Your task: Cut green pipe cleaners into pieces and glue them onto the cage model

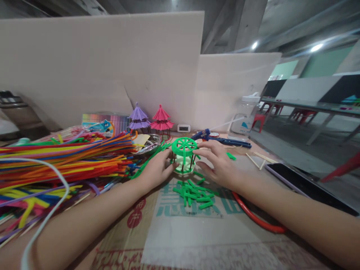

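A small pavilion frame made of green pipe cleaners (184, 145) stands upright in front of me, its spoked ring roof raised on thin brown posts over a pale round base with a green edge. My left hand (159, 165) grips its left side, thumb by the base and fingers partly hidden behind the posts. On the other side, my right hand (215, 163) is curved with its fingers apart, the fingertips at the ring's right edge. Whether they press on it I cannot tell. Just below the frame lies a loose pile of short green pieces (194, 193).
Bundles of coloured pipe cleaners (70, 157) fill the left. Behind stand a purple pavilion (137, 118), a pink pavilion (161, 122) and a small digital clock (183, 128). To the right are a blue glue gun (202, 135), a clear bottle (243, 118), sticks (253, 161) and a phone (306, 187).
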